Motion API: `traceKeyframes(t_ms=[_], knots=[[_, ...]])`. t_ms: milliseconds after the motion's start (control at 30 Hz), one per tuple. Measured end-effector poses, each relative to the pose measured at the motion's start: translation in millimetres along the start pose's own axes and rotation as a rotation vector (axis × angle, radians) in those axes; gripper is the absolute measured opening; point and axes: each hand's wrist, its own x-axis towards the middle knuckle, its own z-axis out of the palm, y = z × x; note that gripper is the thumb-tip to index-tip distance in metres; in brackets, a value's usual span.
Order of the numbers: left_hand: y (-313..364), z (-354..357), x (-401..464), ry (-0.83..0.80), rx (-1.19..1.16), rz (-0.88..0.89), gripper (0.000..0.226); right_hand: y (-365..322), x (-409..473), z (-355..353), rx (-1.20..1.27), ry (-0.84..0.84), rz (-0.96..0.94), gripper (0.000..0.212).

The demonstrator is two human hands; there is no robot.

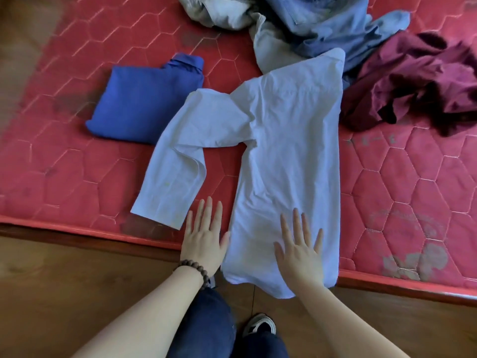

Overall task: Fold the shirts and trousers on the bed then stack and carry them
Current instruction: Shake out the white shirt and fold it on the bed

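The pale blue shirt [289,140] is thin, creased matt cloth. The red mattress [402,177] has quilted, faintly shiny, worn fabric. The floor [64,275] is smooth brown wood

Red quilted mattress [413,177], hexagon-stitched, with pale worn patches. Pale lilac-white cotton shirt [289,140]. Royal-blue folded shirt [139,99]. Crumpled maroon garment [418,81]. Grey-blue and beige clothes heap [309,24]. Brown beaded bracelet [196,272].

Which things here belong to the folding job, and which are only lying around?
For the job:
- white shirt, right hand flat on it
- left hand, beside its edge
- folded blue shirt
- unfolded blue-grey clothes
- maroon garment

Just there:
- red mattress
- bead bracelet
- wooden floor
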Motion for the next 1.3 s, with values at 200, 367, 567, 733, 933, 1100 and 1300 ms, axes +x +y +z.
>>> traceKeyframes(t_ms=[200, 367, 567, 733, 933, 1100, 1300], knots=[[-58, -14, 32, -0.053, -0.003, -0.151, 0.091, -78, 60, -20, 0.009, 0.052, -0.231, 0.08], [-92, 0, 61, -0.067, -0.002, -0.095, 0.078, -130, 119, -6, -0.043, 0.086, -0.33, 0.092], [-128, -26, 73, 0.04, -0.019, 0.157, 0.055, -177, 143, -4, -0.113, 0.157, -0.409, 0.093], [-176, -67, 90, 0.219, -0.114, 0.279, 0.041, -202, 161, -31, -0.12, 0.207, -0.366, 0.101], [-239, -118, 105, 0.18, -0.116, 0.134, 0.038, -218, 198, -53, -0.052, 0.221, -0.355, 0.112], [-258, -185, 152, 0.431, -0.113, 0.205, 0.039, -225, 214, -65, -0.12, 0.127, -0.223, 0.103], [-271, -267, 210, 0.674, -0.072, 0.448, 0.043, -221, 225, -78, -0.014, 0.237, -0.036, 0.073]])
